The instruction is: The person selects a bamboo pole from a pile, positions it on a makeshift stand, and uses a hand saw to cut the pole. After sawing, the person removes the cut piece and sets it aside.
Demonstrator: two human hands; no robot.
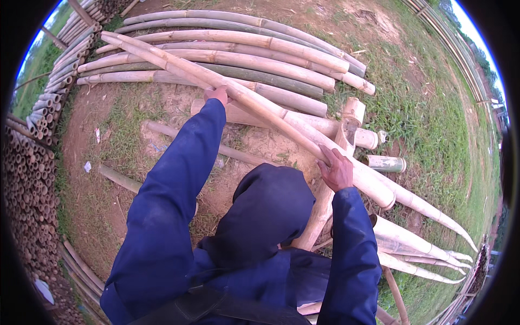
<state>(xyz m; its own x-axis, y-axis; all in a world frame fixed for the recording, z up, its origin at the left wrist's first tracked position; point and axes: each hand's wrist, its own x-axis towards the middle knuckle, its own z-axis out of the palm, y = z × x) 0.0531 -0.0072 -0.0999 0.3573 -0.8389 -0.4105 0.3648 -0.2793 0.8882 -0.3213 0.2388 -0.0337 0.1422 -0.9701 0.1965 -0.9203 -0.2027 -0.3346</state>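
- Gripping a long, pale bamboo pole in the left hand, reaching well forward.
- Holding that same pole lower down in the right hand, fingers curling over its edge.
- Slanting from upper left toward the right hand, crossing in view a row of bamboo poles lying on grassy ground.

Outdoors in daylight, green grass and patches of brown earth spread beneath a pale sky.
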